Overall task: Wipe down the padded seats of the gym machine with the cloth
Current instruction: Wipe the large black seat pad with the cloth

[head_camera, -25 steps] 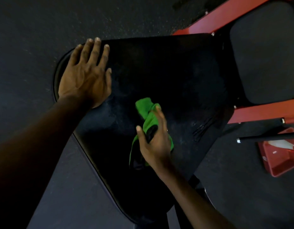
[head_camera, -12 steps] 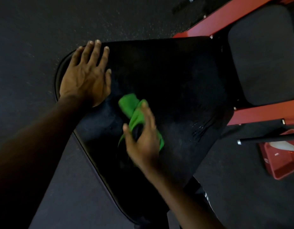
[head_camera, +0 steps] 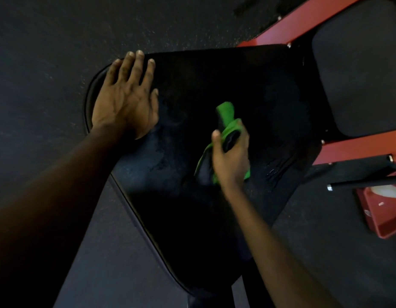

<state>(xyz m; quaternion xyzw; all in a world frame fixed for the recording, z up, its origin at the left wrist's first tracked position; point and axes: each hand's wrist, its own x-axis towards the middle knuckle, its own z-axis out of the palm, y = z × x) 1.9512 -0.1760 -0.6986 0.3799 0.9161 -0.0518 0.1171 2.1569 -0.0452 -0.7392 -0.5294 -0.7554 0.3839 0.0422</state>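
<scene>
A black padded seat (head_camera: 203,81), wide at the far end and narrow toward me, fills the middle of the view. My left hand (head_camera: 126,98) lies flat with spread fingers on its far left corner. My right hand (head_camera: 231,156) grips a bunched green cloth (head_camera: 226,114) and presses it on the middle of the seat. Damp smears show on the pad near the cloth. A second, grey padded seat (head_camera: 359,74) sits at the upper right, framed by red bars.
The machine's red steel frame (head_camera: 359,147) runs along the seat's right side and up to the top right. A red tray (head_camera: 384,212) stands on the dark rubber floor (head_camera: 48,41) at the right, under a black bar (head_camera: 366,181).
My right hand swept the cloth left across the seat, then back to the right and a little farther from me. My left hand stayed planted on the corner.
</scene>
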